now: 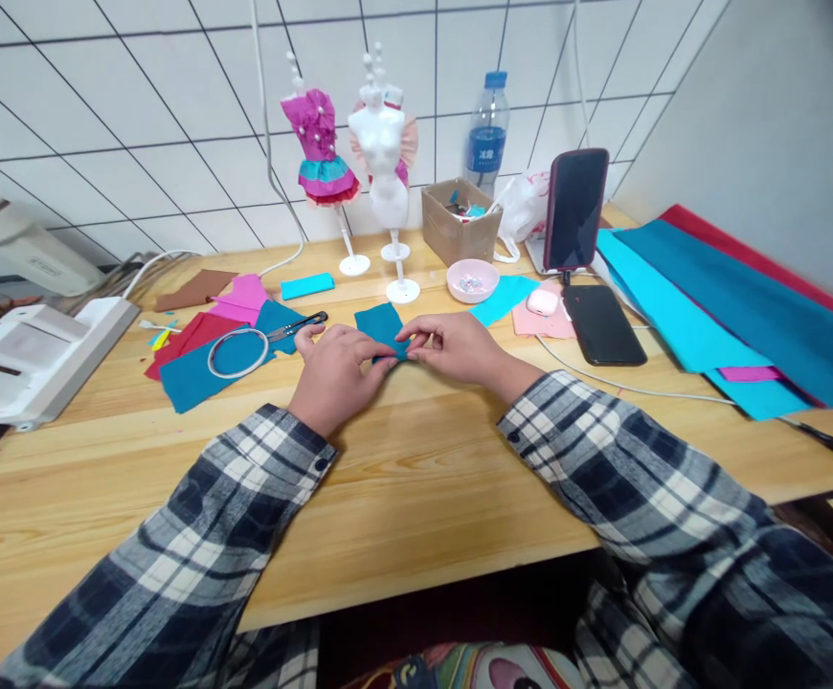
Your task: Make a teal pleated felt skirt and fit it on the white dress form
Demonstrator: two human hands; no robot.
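A small teal felt piece [382,325] lies on the wooden table [416,459] between my hands. My left hand [336,375] pinches its near edge with thumb and fingers closed on it. From the right, my right hand [458,346] pinches the same edge, its fingertips meeting the left hand's. Both arms wear plaid sleeves. Just behind the felt stands a bare white mini mannequin [386,163], and a second mannequin in a magenta dress [320,144] stands to its left.
Scissors [296,327] and a ring [236,352] lie on felt scraps [201,368] at left. A pink bowl [472,279], cardboard box [460,222], water bottle [488,129], propped phone [574,209], flat phone [601,325] and large felt sheets [732,306] fill the right. White machine [35,359] at far left.
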